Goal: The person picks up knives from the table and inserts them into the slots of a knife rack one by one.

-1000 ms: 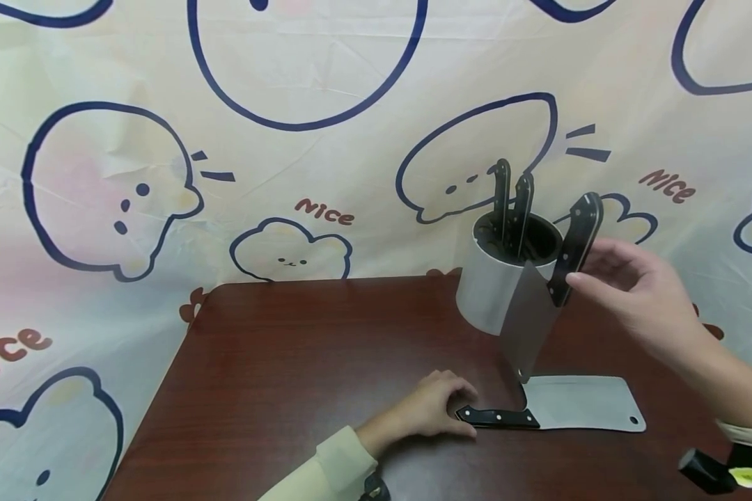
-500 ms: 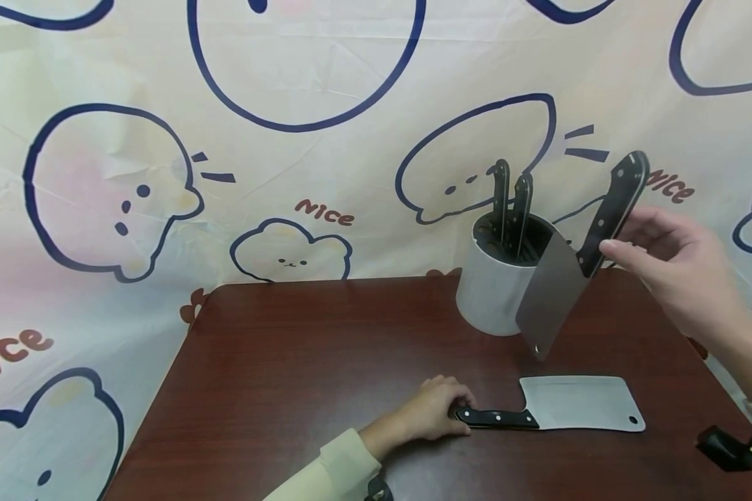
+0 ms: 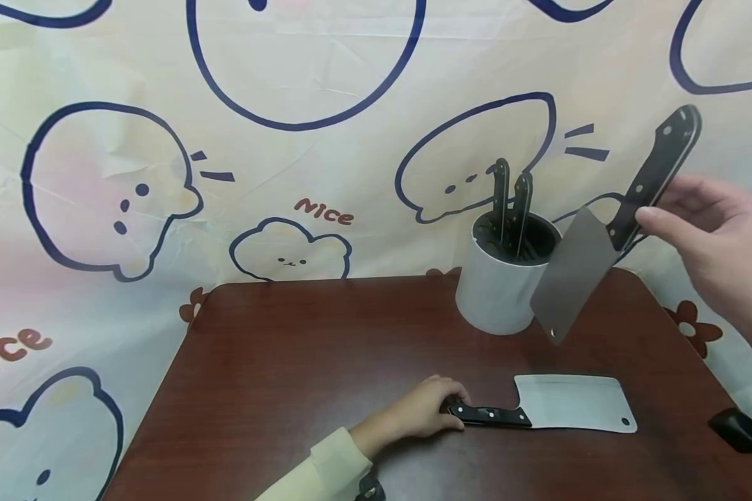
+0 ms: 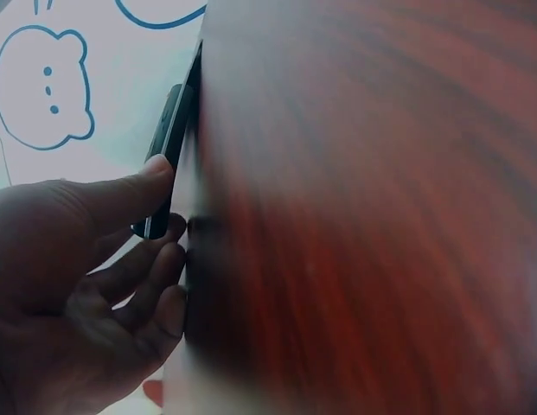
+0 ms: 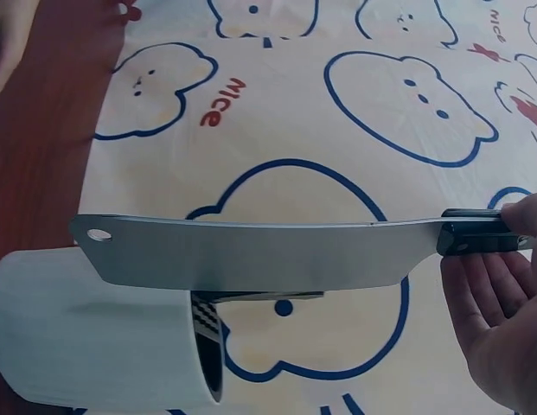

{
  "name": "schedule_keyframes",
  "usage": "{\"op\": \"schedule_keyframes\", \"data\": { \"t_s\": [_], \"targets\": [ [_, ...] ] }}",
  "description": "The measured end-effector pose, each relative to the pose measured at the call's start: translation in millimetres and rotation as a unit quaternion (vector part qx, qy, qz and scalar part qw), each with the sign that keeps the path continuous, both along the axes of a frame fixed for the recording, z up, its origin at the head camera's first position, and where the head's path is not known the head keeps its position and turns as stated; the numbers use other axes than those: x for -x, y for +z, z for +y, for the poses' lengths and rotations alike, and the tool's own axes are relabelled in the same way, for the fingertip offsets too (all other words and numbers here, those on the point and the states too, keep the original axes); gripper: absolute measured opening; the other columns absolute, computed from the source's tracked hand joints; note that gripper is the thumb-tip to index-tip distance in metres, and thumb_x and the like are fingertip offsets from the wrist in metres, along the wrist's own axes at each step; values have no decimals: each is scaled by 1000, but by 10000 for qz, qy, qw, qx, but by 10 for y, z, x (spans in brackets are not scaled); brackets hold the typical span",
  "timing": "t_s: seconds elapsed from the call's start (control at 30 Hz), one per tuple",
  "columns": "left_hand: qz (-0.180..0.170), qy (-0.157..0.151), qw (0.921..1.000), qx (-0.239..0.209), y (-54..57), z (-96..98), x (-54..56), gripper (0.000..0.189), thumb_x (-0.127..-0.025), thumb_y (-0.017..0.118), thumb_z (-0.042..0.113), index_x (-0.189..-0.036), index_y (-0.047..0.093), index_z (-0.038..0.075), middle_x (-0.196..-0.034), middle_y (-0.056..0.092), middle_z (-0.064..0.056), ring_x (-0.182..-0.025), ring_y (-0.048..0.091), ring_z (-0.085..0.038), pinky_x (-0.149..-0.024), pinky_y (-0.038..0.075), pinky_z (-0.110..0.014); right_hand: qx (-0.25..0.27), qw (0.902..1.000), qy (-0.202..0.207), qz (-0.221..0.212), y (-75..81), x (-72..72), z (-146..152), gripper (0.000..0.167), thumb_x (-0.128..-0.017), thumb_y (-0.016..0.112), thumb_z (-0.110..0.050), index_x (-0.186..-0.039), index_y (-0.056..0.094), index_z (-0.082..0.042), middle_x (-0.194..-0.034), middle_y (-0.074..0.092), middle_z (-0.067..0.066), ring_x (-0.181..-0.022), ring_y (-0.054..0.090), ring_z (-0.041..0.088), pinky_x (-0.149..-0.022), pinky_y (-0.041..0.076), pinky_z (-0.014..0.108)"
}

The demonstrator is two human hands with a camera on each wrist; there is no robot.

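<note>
A cleaver with a black riveted handle [image 3: 652, 177] and broad steel blade [image 5: 259, 251] is raised in my right hand [image 3: 721, 240]. Thumb and fingers pinch the handle close to the blade, which slants down with its holed corner lowest. Lying flat on the table is a second cleaver [image 3: 575, 402], blade pointing right. My left hand [image 3: 423, 409] grips the end of that cleaver's black handle; in the left wrist view the thumb [image 4: 156, 169] sits on top of it, fingers curled beneath. The white knife holder [image 3: 495, 299] stands just left of the raised blade.
Two black-handled knives [image 3: 521, 209] stand in the holder at the back right of the brown table [image 3: 313, 341]. Behind rises a cloth printed with cartoon outlines [image 3: 313, 167]. The table's right edge runs beneath the right forearm.
My right hand has lifted its cleaver up and to the right, away from the one on the table. My left hand has closed further over the other handle, and that cleaver has slid slightly left.
</note>
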State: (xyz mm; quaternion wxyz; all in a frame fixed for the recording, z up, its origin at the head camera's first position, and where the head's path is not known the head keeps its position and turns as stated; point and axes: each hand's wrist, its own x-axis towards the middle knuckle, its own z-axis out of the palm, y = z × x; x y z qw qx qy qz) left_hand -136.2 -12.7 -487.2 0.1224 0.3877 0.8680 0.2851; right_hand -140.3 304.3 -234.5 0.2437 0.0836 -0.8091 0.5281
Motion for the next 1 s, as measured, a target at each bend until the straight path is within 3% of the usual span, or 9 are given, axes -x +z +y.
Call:
{"op": "schedule_keyframes", "data": {
  "t_s": [0.07, 0.17, 0.23, 0.33, 0.63, 0.77, 0.83, 0.93, 1.0],
  "targets": [
    [-31, -64, 9999, -84, 2, -22, 4, 28, -84, 85, 23, -107, 72, 18, -99, 66, 14, -94, 55, 3, -89, 44, -16, 525, 9974, 421, 272, 21, 35, 29, 36, -95, 63, 10, -127, 67, -4, -98, 73, -4, -92, 67, 7, -86, 46, 10],
    [-101, -165, 9997, -163, 16, -61, 7, 28, -84, 85, 22, -107, 71, 17, -97, 66, 14, -89, 55, 5, -86, 45, -14, 1191, 9859, 1009, 608, 71, 90, 69, 37, -94, 61, 14, -128, 65, 2, -101, 74, 2, -92, 70, 10, -87, 49, 11],
    [-207, -225, 9993, -202, 25, -90, 10, 28, -84, 85, 21, -107, 71, 16, -98, 65, 13, -89, 54, 5, -84, 45, -13, 1771, 9690, 1524, 808, 103, 137, 87, 37, -93, 58, 19, -128, 63, 8, -103, 74, 9, -93, 71, 14, -86, 53, 14],
    [-285, -301, 9989, -220, 38, -138, 13, 28, -85, 84, 20, -109, 70, 16, -100, 65, 13, -91, 55, 6, -86, 45, -13, 1907, 9626, 1666, 959, 159, 191, 98, 37, -92, 56, 20, -128, 61, 11, -103, 73, 11, -93, 71, 16, -86, 54, 15],
    [-428, -407, 9953, -762, 142, -289, 26, 24, -92, 76, 13, -115, 68, 11, -107, 66, 6, -94, 55, 2, -90, 48, -20, 1725, 9719, 1177, 1087, 318, 321, 88, 34, -93, 63, 12, -126, 65, 6, -98, 73, 10, -75, 68, 15, -63, 49, 16],
    [-802, -292, 9891, -1197, 224, -350, 34, 24, -95, 71, 8, -118, 66, 8, -113, 67, 0, -95, 57, -1, -90, 53, -26, 1492, 9796, 845, 1047, 361, 383, 87, 35, -94, 64, 7, -129, 65, 4, -104, 72, 8, -84, 71, 14, -73, 52, 15],
    [-913, -239, 9860, -1376, 271, -380, 41, 24, -97, 69, 8, -120, 65, 8, -115, 67, -1, -99, 57, -2, -93, 53, -26, 1410, 9831, 645, 971, 386, 413, 85, 35, -96, 64, 4, -131, 65, 1, -109, 72, 7, -93, 71, 13, -84, 52, 16],
    [-914, -236, 9811, -1687, 319, -420, 60, 26, -98, 68, 9, -124, 65, 5, -118, 67, -4, -107, 59, -6, -98, 51, -25, 747, 9944, 8, 747, 425, 444, 70, 37, -100, 62, -4, -137, 62, -6, -119, 69, 2, -97, 69, 5, -105, 45, 21],
    [-821, -255, 9783, -1884, 340, -443, 75, 27, -98, 68, 9, -125, 65, 4, -120, 68, -6, -109, 60, -8, -101, 50, -26, 480, 9968, -254, 591, 446, 462, 54, 38, -101, 60, -8, -140, 61, -10, -123, 68, 0, -99, 68, 2, -113, 38, 26]
  ]
}}
